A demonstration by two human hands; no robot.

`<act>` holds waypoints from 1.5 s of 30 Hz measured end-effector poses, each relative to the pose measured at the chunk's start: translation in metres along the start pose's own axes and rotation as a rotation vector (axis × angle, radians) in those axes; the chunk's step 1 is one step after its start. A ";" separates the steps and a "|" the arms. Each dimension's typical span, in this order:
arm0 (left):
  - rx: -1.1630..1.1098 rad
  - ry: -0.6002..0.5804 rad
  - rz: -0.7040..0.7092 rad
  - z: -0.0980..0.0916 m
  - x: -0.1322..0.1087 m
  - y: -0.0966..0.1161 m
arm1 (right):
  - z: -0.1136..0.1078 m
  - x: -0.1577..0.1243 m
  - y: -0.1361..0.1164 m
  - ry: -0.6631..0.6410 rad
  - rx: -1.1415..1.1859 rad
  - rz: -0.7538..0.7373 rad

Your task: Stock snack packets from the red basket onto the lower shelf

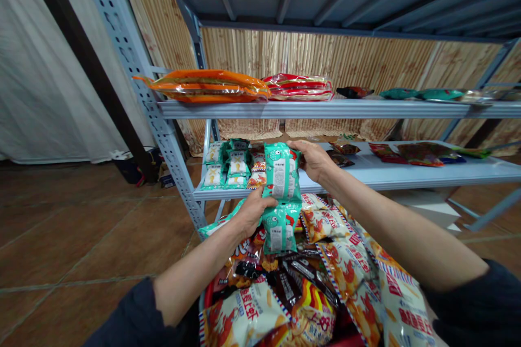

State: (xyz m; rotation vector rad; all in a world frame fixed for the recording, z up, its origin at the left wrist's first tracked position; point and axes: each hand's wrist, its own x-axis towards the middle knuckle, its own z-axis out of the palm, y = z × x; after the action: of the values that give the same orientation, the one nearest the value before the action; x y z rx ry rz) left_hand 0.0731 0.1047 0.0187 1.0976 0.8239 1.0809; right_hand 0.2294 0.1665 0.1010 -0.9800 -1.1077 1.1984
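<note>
Two joined teal snack packets (281, 173) with white label panels hang in a strip in front of the lower shelf. My right hand (311, 158) grips the strip at the upper right edge. Lower down, my left hand (252, 210) is closed on its left edge, near the seam between the packets. The bottom packet (280, 230) hangs over a heap of snack bags (244, 312). Behind the strip, more teal packets (237, 164) and orange-and-white packets (258, 165) lie on the lower shelf (382, 176).
On the upper shelf (293, 110) lie orange bags (207, 85), red-and-clear bags (299, 88) and teal bags (439, 94). A perforated blue upright (157, 130) stands at the left. Dark packets (423, 153) lie farther right on the lower shelf. A dark bin (132, 165) stands on the tiled floor.
</note>
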 end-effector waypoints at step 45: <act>-0.236 -0.073 -0.024 -0.004 -0.007 -0.006 | -0.010 0.006 0.028 -0.017 0.162 0.219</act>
State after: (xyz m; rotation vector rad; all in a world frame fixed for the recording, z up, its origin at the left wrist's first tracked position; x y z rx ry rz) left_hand 0.0684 0.0984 0.0116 0.9202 0.6320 1.0815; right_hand 0.2344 0.1762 0.0728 -0.9853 -0.9171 1.4525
